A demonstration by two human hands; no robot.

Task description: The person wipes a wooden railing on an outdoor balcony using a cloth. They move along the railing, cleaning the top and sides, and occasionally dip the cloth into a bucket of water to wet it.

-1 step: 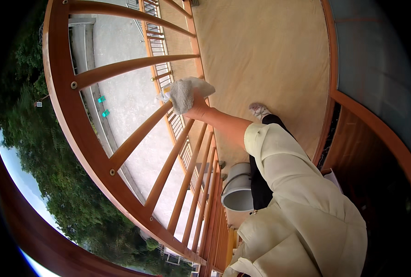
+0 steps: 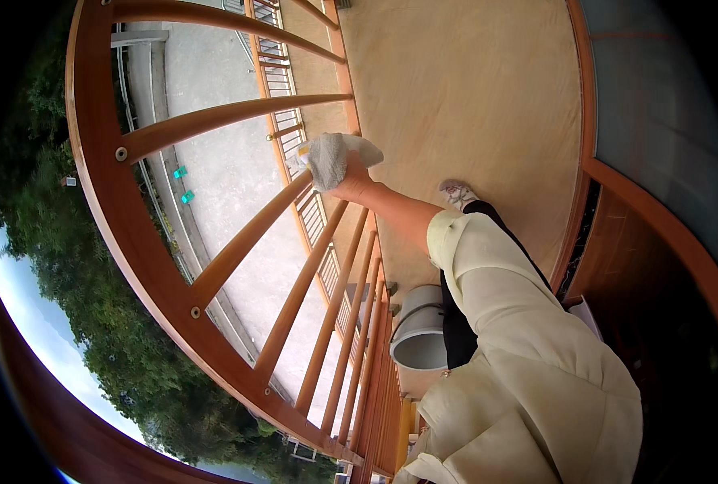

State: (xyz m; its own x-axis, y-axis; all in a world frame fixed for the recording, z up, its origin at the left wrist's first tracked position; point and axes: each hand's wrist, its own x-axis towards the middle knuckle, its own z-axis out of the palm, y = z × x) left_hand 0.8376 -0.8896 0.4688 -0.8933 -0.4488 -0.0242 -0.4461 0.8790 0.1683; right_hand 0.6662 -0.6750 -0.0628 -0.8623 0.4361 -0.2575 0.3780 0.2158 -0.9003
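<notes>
Seen from above, looking down over a wooden balcony railing [image 2: 214, 266] of orange-brown bars fanning out from a curved top rail.

Right hand [image 2: 351, 181], at the end of a bare forearm in a cream sleeve [image 2: 488, 274], stretched out to the far left and closed around a crumpled grey-white cloth [image 2: 335, 157]. Cloth bunched on top of the fingers and pressed against one slanted railing bar, near where that bar meets the lower rail at the edge of the balcony floor [image 2: 472, 105]. Long axis of the cloth lying roughly left to right, across the bar rather than along it, with its pointed flap aimed right and slightly far, and the thicker wad on the left. Fingers mostly covered by the fabric, so the exact grip hard to make out; probably a wrapped fist.

Left hand not visible anywhere; whether open or closed cannot be told.

Below the arm, near the railing's foot, a pale grey bucket [image 2: 419, 335] with a thin wire handle, mouth facing the camera, just beside a dark trouser leg. One light patterned shoe [image 2: 458, 194] on the tan floor boards, just right of the forearm. Dark wooden wall [image 2: 657, 266] on the right.

Beyond the bars, far beneath, a grey concrete yard [image 2: 214, 169] with two small green objects, and dense green trees [image 2: 109, 323] at the left rim.
</notes>
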